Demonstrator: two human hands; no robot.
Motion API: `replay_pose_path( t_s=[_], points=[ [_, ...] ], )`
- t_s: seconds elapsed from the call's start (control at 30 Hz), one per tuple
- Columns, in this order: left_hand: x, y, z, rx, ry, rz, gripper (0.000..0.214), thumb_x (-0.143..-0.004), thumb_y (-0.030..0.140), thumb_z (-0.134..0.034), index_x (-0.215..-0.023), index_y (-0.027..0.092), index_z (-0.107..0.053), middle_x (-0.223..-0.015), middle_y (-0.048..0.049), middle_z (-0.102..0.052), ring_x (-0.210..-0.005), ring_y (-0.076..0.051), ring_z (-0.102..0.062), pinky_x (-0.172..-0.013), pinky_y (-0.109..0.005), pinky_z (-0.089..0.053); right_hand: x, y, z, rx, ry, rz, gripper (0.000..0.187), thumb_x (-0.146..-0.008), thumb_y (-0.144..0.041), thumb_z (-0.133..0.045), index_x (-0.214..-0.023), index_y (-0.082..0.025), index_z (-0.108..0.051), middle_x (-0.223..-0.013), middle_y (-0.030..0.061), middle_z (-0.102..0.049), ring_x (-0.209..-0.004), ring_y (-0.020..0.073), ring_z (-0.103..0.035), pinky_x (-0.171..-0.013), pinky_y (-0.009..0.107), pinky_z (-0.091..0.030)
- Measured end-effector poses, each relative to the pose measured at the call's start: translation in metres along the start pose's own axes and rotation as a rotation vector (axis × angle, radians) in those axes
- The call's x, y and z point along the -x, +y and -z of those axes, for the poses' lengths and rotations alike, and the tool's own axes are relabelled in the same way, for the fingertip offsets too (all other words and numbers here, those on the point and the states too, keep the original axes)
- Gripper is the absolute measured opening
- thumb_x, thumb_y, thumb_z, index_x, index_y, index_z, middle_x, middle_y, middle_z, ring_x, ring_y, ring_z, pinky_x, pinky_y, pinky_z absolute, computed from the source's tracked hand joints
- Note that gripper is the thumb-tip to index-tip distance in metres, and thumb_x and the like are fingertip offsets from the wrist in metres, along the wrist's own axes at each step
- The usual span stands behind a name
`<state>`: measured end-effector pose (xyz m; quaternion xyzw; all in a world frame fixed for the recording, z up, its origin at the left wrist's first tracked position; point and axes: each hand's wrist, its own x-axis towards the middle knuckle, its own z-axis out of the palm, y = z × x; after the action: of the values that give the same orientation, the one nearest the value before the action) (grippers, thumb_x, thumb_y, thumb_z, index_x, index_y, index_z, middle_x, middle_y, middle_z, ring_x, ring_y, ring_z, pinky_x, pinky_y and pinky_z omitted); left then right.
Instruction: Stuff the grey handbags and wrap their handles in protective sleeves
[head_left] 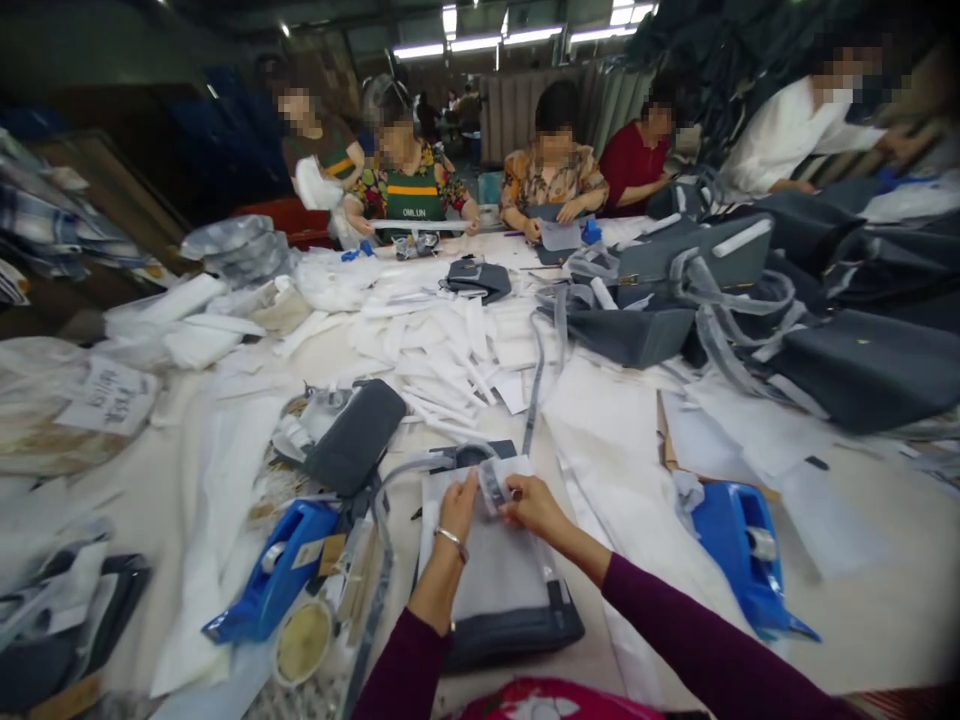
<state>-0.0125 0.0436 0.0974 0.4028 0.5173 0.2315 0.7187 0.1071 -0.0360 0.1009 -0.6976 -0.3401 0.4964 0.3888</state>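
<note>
A dark grey handbag [517, 635] lies flat before me, with a whitish sheet [495, 570] covering most of its upper face. Over its far end, my left hand [456, 512] and my right hand [534, 506] are close together with fingers closed. Between them is a small piece wrapped in clear plastic [492, 486], apparently part of the bag's strap. My right thumb and fingers pinch its right side; my left fingertips press at its left side. A long plastic-wrapped strap [382, 560] curves down along the bag's left side.
Blue tape dispensers [281, 570] [739, 550] stand left and right, with a round tub [302, 640] near the left one. A smaller dark bag [356, 435] lies beyond. White paper strips [442, 360] cover the middle; grey bags [862, 370] pile up at right. Several co-workers line the far side.
</note>
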Motion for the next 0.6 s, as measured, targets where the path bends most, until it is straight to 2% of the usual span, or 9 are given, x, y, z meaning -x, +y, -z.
replay_pose_path(
  t_s=[0.07, 0.17, 0.23, 0.27, 0.33, 0.37, 0.47, 0.53, 0.6],
  points=[
    [0.000, -0.001, 0.002, 0.055, -0.081, 0.051, 0.045, -0.057, 0.052, -0.077, -0.060, 0.011, -0.060, -0.048, 0.0027, -0.050, -0.045, -0.007, -0.040, -0.043, -0.020, -0.025, -0.001, -0.001, 0.001, 0.052, 0.039, 0.104, 0.011, -0.062, -0.013, -0.053, -0.065, -0.020, -0.045, -0.059, -0.0045, -0.053, -0.055, 0.0129, -0.056, -0.055, 0.023, -0.043],
    [-0.001, -0.004, -0.004, 0.154, -0.123, 0.078, 0.044, -0.052, 0.045, -0.081, -0.071, 0.009, -0.065, -0.054, 0.0009, -0.054, -0.047, -0.006, -0.041, -0.042, -0.019, -0.022, 0.002, -0.003, 0.007, 0.195, 0.098, 0.355, 0.009, -0.063, -0.009, -0.050, -0.065, -0.018, -0.049, -0.082, 0.0014, -0.057, -0.077, 0.0148, -0.057, -0.071, 0.026, -0.045],
    [-0.001, -0.007, -0.008, 0.180, -0.119, 0.078, 0.046, -0.051, 0.042, -0.082, -0.078, 0.008, -0.067, -0.058, -0.0002, -0.056, -0.048, -0.005, -0.040, -0.042, -0.018, -0.020, 0.011, -0.002, 0.015, 0.254, 0.199, 0.432, 0.019, -0.066, -0.010, -0.050, -0.082, -0.018, -0.057, -0.103, 0.0061, -0.055, -0.100, 0.0194, -0.053, -0.085, 0.032, -0.043],
    [0.000, -0.009, -0.009, 0.190, -0.118, 0.081, 0.046, -0.051, 0.041, -0.082, -0.079, 0.008, -0.068, -0.059, -0.0004, -0.057, -0.047, -0.004, -0.039, -0.041, -0.018, -0.019, 0.017, 0.001, 0.019, 0.271, 0.275, 0.420, 0.026, -0.068, -0.013, -0.052, -0.093, -0.018, -0.056, -0.111, 0.0081, -0.052, -0.106, 0.0214, -0.050, -0.089, 0.035, -0.042],
    [0.003, -0.011, -0.009, 0.204, -0.113, 0.087, 0.044, -0.051, 0.038, -0.083, -0.079, 0.007, -0.068, -0.059, -0.0001, -0.057, -0.045, -0.002, -0.035, -0.040, -0.017, -0.017, 0.031, 0.008, 0.025, 0.295, 0.410, 0.299, 0.043, -0.070, -0.023, -0.059, -0.111, -0.018, -0.049, -0.115, 0.0106, -0.049, -0.107, 0.0241, -0.049, -0.088, 0.039, -0.042],
    [0.006, -0.013, -0.008, 0.207, -0.110, 0.089, 0.044, -0.050, 0.037, -0.083, -0.078, 0.008, -0.068, -0.058, 0.0002, -0.057, -0.043, -0.001, -0.033, -0.040, -0.018, -0.016, 0.039, 0.012, 0.025, 0.299, 0.431, 0.208, 0.051, -0.069, -0.028, -0.063, -0.116, -0.018, -0.045, -0.110, 0.0101, -0.049, -0.101, 0.0240, -0.051, -0.085, 0.039, -0.044],
    [0.013, -0.017, -0.008, 0.198, -0.106, 0.085, 0.041, -0.053, 0.037, -0.082, -0.079, 0.009, -0.067, -0.059, 0.0008, -0.058, -0.038, 0.001, -0.028, -0.038, -0.018, -0.015, 0.057, 0.023, 0.021, 0.280, 0.329, -0.067, 0.070, -0.064, -0.033, -0.068, -0.124, -0.019, -0.035, -0.091, 0.0028, -0.052, -0.077, 0.0196, -0.056, -0.070, 0.034, -0.045],
    [0.017, -0.019, -0.009, 0.192, -0.116, 0.086, 0.039, -0.056, 0.038, -0.080, -0.079, 0.010, -0.066, -0.060, 0.0008, -0.060, -0.034, 0.002, -0.025, -0.036, -0.018, -0.015, 0.062, 0.025, 0.016, 0.268, 0.257, -0.187, 0.069, -0.065, -0.029, -0.065, -0.125, -0.020, -0.033, -0.079, -0.0025, -0.051, -0.066, 0.0167, -0.055, -0.065, 0.031, -0.042],
    [0.021, -0.021, -0.011, 0.197, -0.116, 0.089, 0.039, -0.057, 0.038, -0.079, -0.081, 0.011, -0.065, -0.062, 0.0004, -0.063, -0.031, 0.002, -0.026, -0.034, -0.017, -0.016, 0.065, 0.023, 0.013, 0.249, 0.255, -0.253, 0.064, -0.065, -0.025, -0.062, -0.123, -0.019, -0.035, -0.071, -0.0044, -0.051, -0.062, 0.0161, -0.054, -0.062, 0.029, -0.040]
  ],
)
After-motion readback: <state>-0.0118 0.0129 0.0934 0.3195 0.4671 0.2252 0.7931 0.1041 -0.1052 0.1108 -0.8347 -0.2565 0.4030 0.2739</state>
